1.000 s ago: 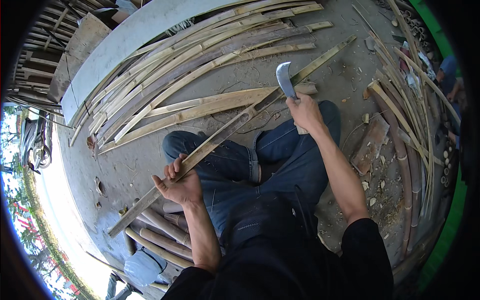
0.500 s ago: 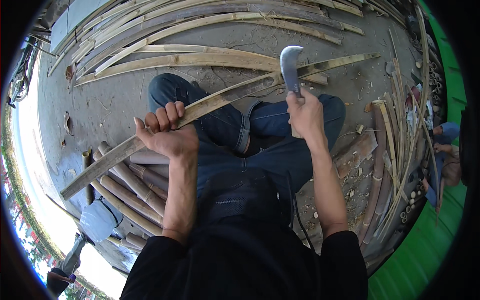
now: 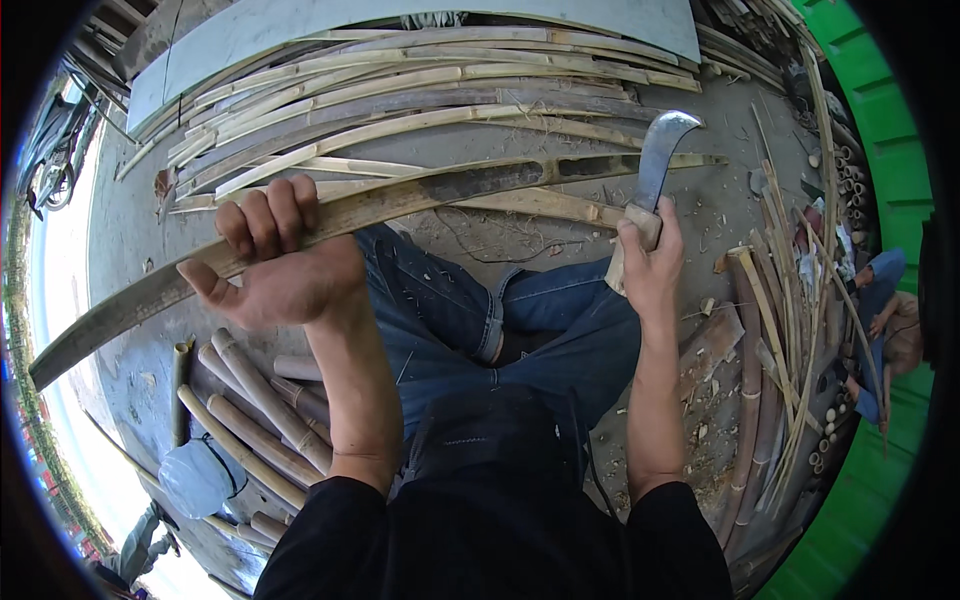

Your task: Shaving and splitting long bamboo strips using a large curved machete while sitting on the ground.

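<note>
My left hand (image 3: 290, 262) is closed around a long split bamboo strip (image 3: 400, 200), its fingers curled over the top and the thumb stretched out below. The strip's dark hollow side, with a node, shows toward the middle, and the strip slants up to the right across my view. In my right hand (image 3: 655, 265) is a billhook (image 3: 658, 160), gripped by its pale wooden handle. Its hooked metal blade points up and crosses the strip's right part in the picture; whether they touch I cannot tell. My legs (image 3: 560, 310) in blue jeans are folded beneath.
Several split bamboo strips (image 3: 440, 75) lie across the ground ahead. Bamboo poles (image 3: 270, 385) and a wrapped pale bundle (image 3: 200, 478) are at the left. Thin strips (image 3: 790, 330) and shavings lie at the right, near another person (image 3: 890, 315) and a green corrugated wall (image 3: 905, 130).
My left hand has lifted the bamboo strip, moving it up and to the left. The billhook in my right hand has shifted right, and more of its handle shows. The view has tilted upward.
</note>
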A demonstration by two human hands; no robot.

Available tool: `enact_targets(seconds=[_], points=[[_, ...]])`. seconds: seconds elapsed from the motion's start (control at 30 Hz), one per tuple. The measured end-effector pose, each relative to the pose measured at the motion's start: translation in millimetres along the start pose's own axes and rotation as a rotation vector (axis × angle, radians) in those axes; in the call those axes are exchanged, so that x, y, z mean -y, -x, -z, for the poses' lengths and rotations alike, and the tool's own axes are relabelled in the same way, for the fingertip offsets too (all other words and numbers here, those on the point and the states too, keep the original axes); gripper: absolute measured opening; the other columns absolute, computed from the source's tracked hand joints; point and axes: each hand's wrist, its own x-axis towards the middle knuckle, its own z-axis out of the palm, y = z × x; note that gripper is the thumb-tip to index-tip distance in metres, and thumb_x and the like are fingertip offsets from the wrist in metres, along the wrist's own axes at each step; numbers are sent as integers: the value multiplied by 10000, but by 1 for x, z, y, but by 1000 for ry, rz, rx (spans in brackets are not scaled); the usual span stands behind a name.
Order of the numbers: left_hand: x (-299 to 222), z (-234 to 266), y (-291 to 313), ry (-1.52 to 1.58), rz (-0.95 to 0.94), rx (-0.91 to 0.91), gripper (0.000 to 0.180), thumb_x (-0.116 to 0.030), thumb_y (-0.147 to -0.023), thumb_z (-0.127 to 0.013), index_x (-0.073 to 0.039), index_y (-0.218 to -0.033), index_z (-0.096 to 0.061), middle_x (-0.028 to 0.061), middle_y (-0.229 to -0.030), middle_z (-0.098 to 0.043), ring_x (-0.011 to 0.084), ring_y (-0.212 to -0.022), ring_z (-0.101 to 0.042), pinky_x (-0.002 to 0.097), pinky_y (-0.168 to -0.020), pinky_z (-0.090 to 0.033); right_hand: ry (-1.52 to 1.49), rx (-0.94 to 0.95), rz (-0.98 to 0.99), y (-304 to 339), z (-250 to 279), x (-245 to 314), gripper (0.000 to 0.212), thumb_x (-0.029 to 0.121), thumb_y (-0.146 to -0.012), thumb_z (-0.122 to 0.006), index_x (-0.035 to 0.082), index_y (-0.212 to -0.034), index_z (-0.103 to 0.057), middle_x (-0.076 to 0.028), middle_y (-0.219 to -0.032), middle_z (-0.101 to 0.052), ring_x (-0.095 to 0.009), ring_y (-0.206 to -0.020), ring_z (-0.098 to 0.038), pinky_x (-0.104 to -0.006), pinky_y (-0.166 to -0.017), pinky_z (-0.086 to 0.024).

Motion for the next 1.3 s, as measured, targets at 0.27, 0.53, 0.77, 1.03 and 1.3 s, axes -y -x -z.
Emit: enact_targets(seconds=[0.27, 0.53, 0.77, 1.03, 1.3], points=[[60, -9, 72, -123, -34, 62, 526, -588, -1004, -364, -189, -684, -238, -27, -541, -163, 125, -497, -151, 312, -535, -230, 30, 36, 14, 51, -3, 35, 385, 122, -766, -759, -13, -1080, -580, -216, -859, -687, -394, -863, -704, -421, -797, -552], [78, -10, 116, -123, 42, 94, 506, -485, -1023, -350, -188, -639, -205, -24, -520, -135, 135, -494, -129, 336, -551, -268, 171, 137, -181, 23, 5, -20, 216, 138, -738, -666, -41, -859, -678, -268, -769, -686, -394, -769, -708, -449, -718, -557], [80, -8, 117, -138, 54, 70, 515, -479, -1016, -370, -189, -627, -197, -29, -516, -130, 130, -494, -116, 325, -549, -256, 184, 81, -146, 19, -1, -22, 222, 148, -699, -667, -34, -825, -681, -270, -771, -687, -426, -799, -705, -450, -774, -570], [64, -14, 122, -130, -8, 239, 495, -430, -1021, -402, -200, -634, -197, -37, -535, -104, 120, -499, -120, 307, -548, -232, 193, 189, -83, 2, -3, -22, 164, 99, -739, -676, -54, -799, -687, -210, -682, -683, -243, -704, -719, -413, -753, -586], [66, -15, 108, -134, -24, 144, 503, -426, -1025, -414, -202, -633, -191, -35, -534, -102, 119, -515, -108, 308, -553, -236, 122, 273, 58, 14, -22, -11, 243, 156, -691, -688, -62, -798, -703, -285, -694, -668, -374, -744, -722, -440, -792, -567]])
